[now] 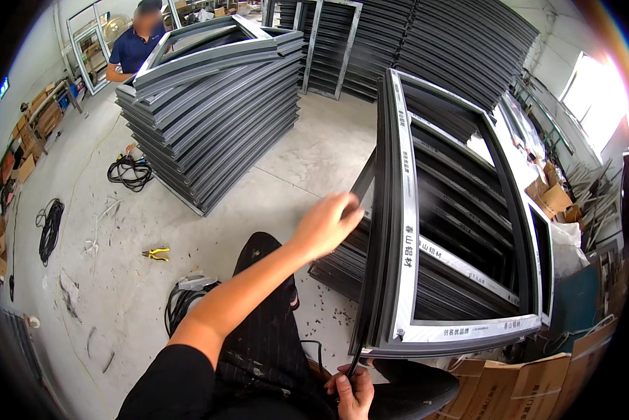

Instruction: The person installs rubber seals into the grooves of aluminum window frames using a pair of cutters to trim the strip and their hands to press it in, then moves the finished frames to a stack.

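Note:
A dark grey metal window frame (pixel 407 231) with a white printed film on its face lies on top of a stack of similar frames, to the right of my legs. Along its near left side, my left hand (pixel 328 222) hovers close to the edge; its fingers look bent but are smeared by motion, so I cannot tell if they hold anything. Below the frame's lower left corner, my right hand (pixel 353 393) is closed, gripping a thin black strip (pixel 355 360) that looks like rubber seal. The strip rises from the fingers to that corner.
A tall stack of dark frames (pixel 216 119) stands ahead, with a person (pixel 138 45) behind it. Yellow-handled pliers (pixel 156 254) and coiled black cables (pixel 50 227) lie on the floor at left. Cardboard boxes (pixel 538 385) sit at lower right.

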### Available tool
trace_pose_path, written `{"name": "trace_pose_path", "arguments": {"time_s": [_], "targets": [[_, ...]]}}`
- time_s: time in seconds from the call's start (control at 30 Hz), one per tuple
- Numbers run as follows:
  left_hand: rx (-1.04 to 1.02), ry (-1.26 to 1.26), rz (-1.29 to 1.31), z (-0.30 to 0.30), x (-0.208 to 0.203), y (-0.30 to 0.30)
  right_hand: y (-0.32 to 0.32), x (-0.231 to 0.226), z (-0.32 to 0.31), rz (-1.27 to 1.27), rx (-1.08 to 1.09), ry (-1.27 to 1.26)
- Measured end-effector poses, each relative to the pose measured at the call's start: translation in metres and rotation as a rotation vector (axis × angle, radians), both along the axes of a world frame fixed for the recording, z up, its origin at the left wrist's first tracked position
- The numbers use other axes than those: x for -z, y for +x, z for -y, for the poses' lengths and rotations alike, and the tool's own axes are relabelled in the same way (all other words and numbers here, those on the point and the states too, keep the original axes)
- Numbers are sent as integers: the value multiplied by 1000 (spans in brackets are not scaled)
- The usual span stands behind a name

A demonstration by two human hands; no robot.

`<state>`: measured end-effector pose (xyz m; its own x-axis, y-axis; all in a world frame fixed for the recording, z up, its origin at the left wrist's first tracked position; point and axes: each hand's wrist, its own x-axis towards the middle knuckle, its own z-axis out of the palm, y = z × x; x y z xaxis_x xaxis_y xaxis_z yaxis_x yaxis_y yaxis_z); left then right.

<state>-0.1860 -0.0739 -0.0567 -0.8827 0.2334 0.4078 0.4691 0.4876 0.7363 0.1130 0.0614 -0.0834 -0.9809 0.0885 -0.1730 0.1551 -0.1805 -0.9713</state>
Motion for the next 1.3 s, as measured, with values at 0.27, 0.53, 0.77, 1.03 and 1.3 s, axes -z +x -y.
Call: {"name": "trace_pose_path", "arguments": {"time_s": [0.27, 0.53, 0.77, 1.03, 1.3], "targets": [[75, 125, 435, -50, 47, -112, -6, -23, -7, 251, 42, 94], [-101, 389, 509, -75, 56, -157, -10, -13, -18, 194, -44, 112], [-187, 660, 815, -98, 60, -226, -7, -10, -18, 147, -17, 60], [22, 713, 765, -87, 71, -197, -2, 1, -13, 63, 119, -51], [-187, 177, 53, -61, 56, -109, -13, -3, -20, -351, 149, 712]]}}
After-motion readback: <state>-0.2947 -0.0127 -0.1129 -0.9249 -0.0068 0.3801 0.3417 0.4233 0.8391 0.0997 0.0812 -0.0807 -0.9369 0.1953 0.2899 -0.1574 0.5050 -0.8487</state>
